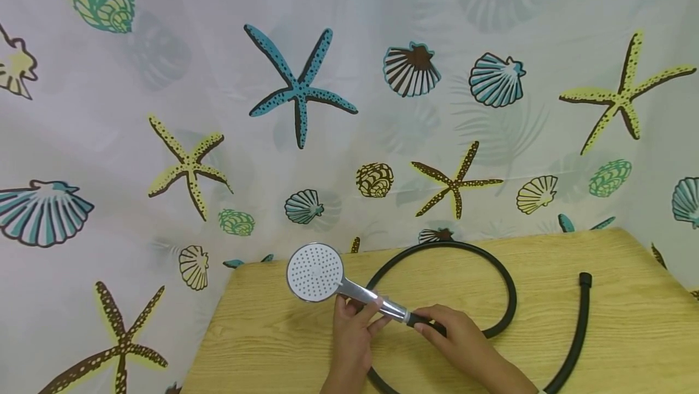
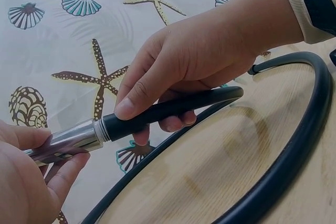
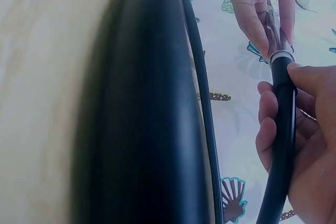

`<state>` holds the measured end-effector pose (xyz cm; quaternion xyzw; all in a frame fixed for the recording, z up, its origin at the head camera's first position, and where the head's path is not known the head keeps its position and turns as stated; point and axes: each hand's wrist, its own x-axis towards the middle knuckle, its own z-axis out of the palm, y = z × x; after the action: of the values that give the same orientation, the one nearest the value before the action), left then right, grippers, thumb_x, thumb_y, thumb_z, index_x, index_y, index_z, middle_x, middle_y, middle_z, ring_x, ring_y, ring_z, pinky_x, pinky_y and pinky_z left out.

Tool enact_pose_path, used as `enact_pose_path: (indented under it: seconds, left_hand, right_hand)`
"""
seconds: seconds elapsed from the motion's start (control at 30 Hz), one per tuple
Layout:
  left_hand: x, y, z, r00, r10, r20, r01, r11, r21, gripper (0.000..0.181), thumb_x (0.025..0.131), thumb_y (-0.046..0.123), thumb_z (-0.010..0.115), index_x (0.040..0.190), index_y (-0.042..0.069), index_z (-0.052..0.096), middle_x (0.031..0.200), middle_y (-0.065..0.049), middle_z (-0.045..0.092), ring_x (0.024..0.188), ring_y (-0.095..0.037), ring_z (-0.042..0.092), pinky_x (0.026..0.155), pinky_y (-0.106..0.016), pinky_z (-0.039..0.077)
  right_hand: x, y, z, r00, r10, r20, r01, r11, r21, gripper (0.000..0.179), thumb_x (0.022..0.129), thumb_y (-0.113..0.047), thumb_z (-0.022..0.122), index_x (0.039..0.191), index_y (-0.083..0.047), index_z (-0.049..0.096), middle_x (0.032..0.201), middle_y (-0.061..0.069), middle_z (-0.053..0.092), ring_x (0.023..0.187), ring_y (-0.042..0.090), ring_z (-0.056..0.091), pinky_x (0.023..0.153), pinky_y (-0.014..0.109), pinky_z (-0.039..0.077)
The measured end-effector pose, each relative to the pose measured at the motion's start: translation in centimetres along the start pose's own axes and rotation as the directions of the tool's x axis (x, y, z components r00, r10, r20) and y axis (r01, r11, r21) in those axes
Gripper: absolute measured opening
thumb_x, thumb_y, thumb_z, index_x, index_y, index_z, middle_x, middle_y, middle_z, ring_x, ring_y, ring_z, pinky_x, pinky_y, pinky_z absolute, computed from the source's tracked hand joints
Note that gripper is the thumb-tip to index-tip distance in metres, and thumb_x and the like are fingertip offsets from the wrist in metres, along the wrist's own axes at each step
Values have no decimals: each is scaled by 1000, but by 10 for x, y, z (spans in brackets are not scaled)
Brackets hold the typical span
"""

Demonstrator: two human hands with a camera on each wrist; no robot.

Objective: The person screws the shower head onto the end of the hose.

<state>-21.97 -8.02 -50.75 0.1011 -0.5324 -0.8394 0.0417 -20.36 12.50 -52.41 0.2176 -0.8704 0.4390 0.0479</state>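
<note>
A chrome shower head (image 1: 315, 272) with a round white spray face is held up over the wooden table by my left hand (image 1: 352, 336), whose thumb and fingers grip its handle (image 2: 71, 141). My right hand (image 1: 455, 336) pinches the black end of the shower hose (image 2: 142, 119), thumb on top and fingers below. The hose end meets the bottom of the handle in line with it, and a ring of silver thread (image 3: 281, 56) shows at the joint.
The black hose loops across the wooden table (image 1: 273, 333) behind and in front of my hands. Its other end, with a black nut (image 1: 585, 280), lies at the right. A curtain (image 1: 349, 78) printed with starfish and shells hangs behind the table.
</note>
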Motion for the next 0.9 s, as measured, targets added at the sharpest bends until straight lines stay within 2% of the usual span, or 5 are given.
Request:
enact_pose_path:
  seconds: [0.5,0.9]
  left_hand:
    - [-2,2,-1,1000,-5,0,5,1000,12,47,87,2,76,124,13,49,113,-9,61,102,-26,72,90,-46,65]
    - [-2,1,-1,1000,13,13,-13,1000,-11,43,87,0,74,120,10,48,109,-9,60,99,-25,73,89,-46,65]
  right_hand:
    - [-1,-1,1,999,-29,-22,29,999,-18,28,97,-37,66,121,-21,69,107,-16,66,94,-2,62,84,22,60]
    - [0,-1,3,998,-53,-37,52,998,-27,30,92,-23,75,120,-19,68,106,-11,67,94,6,67,82,25,63]
